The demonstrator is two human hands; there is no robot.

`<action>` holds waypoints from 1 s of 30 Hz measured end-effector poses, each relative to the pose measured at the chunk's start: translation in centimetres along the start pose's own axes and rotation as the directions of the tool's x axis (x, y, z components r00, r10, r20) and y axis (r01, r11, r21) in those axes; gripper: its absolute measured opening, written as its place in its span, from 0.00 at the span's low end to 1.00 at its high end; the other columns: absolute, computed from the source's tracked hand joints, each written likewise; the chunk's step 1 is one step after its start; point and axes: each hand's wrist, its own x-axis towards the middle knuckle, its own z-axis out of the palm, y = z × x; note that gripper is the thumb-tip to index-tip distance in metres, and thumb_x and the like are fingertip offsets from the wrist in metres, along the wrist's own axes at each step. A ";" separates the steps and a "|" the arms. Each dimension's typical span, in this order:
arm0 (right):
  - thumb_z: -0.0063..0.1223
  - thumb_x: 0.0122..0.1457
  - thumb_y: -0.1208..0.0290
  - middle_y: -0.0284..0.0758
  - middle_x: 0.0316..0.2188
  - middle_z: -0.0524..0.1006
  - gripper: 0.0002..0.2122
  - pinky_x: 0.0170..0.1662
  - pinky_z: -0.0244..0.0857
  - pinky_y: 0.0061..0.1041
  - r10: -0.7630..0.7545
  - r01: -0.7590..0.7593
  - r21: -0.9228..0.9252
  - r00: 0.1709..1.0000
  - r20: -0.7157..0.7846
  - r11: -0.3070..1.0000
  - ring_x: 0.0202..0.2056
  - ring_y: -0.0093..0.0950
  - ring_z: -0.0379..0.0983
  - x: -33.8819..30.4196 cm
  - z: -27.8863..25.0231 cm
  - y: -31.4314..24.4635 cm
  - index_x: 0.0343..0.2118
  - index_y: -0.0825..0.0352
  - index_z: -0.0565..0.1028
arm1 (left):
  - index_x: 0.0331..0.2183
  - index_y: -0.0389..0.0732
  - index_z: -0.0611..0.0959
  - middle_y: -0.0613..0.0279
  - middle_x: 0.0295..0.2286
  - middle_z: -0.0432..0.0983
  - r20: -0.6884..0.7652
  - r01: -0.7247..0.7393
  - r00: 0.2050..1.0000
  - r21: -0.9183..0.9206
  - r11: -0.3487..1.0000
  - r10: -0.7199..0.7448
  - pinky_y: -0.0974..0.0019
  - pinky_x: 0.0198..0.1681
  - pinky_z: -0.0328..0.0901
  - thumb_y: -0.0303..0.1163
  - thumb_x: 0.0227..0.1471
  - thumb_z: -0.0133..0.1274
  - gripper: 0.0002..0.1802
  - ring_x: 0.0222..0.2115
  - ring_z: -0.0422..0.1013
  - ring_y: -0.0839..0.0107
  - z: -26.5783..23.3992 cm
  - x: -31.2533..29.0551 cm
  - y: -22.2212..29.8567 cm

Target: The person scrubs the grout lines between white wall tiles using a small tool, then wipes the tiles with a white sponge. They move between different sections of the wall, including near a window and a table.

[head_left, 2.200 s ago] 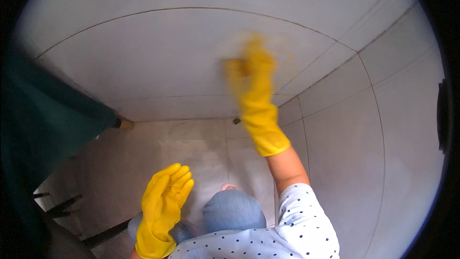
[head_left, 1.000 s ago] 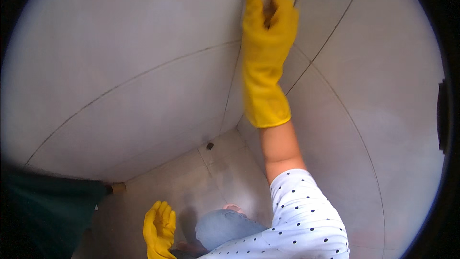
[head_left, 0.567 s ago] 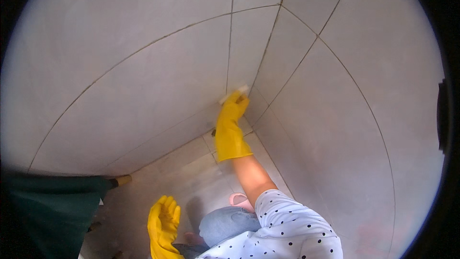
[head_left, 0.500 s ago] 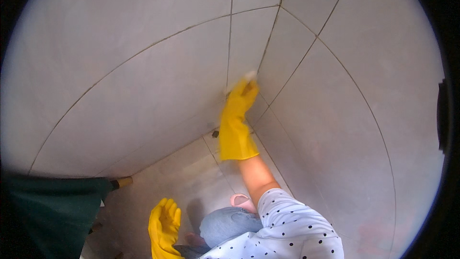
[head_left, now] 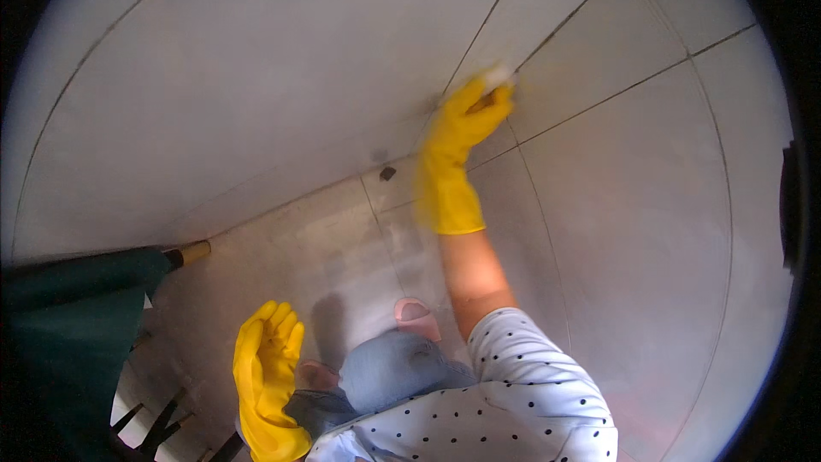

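Observation:
My right hand (head_left: 466, 124), in a yellow rubber glove, reaches into the corner where two tiled walls meet. Its fingers are closed on a small white block (head_left: 497, 79), blurred by motion, which looks pressed to the left wall (head_left: 282, 77) by the corner seam. Whether the block is a sponge or something else I cannot tell. Low at the left, my left hand (head_left: 272, 351) wears a matching yellow glove; its palm faces up, fingers loosely curled and apart, with nothing in it.
Dark green cloth (head_left: 81, 316) hangs at the left by a pole with a tan end (head_left: 195, 252). A small dark object (head_left: 387, 174) lies on the tiled floor (head_left: 291, 244) near the left wall. Pink slippers (head_left: 416, 316) are on my feet. The right tiled wall (head_left: 633, 171) stands close.
The view has shifted and turned, so the corner seam slants more. My right hand appears higher and farther right, still holding the white block. My left hand remains open.

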 end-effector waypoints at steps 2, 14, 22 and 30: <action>0.52 0.64 0.64 0.46 0.43 0.72 0.19 0.45 0.67 0.33 0.342 -0.349 -0.038 0.932 -0.117 0.936 0.44 0.36 0.71 -5.9 -0.5 4.4 0.50 0.72 0.66 | 0.52 0.38 0.76 0.51 0.50 0.73 -0.033 0.012 0.999 0.027 1.000 -0.011 0.56 0.56 0.64 0.46 0.57 0.54 0.27 0.51 0.70 0.60 0.2 0.2 0.1; 0.53 0.58 0.62 0.38 0.46 0.79 0.12 0.43 0.70 0.32 0.107 0.166 -0.274 0.643 0.759 0.947 0.47 0.38 0.76 -9.3 -4.4 10.6 0.40 0.62 0.80 | 0.51 0.41 0.77 0.55 0.48 0.75 -0.106 0.082 0.992 0.064 0.995 -0.075 0.56 0.54 0.65 0.45 0.59 0.52 0.23 0.49 0.71 0.61 -1.7 0.1 -0.5; 0.50 0.60 0.60 0.37 0.50 0.76 0.15 0.46 0.67 0.34 0.352 -0.102 -0.483 0.814 0.462 0.870 0.50 0.36 0.73 -5.1 -5.8 13.7 0.45 0.62 0.77 | 0.50 0.42 0.78 0.57 0.47 0.76 -0.084 0.123 0.990 0.095 0.988 -0.115 0.56 0.54 0.64 0.45 0.59 0.52 0.22 0.48 0.71 0.62 -1.7 0.4 -1.1; 0.49 0.60 0.60 0.38 0.52 0.75 0.15 0.49 0.65 0.40 0.499 0.704 -0.421 0.109 0.860 0.572 0.52 0.36 0.72 -7.1 -7.9 20.5 0.46 0.60 0.78 | 0.56 0.43 0.73 0.53 0.54 0.69 -0.101 -0.109 0.985 0.254 0.961 0.139 0.54 0.62 0.54 0.46 0.62 0.46 0.26 0.56 0.64 0.60 -1.1 -1.7 -0.3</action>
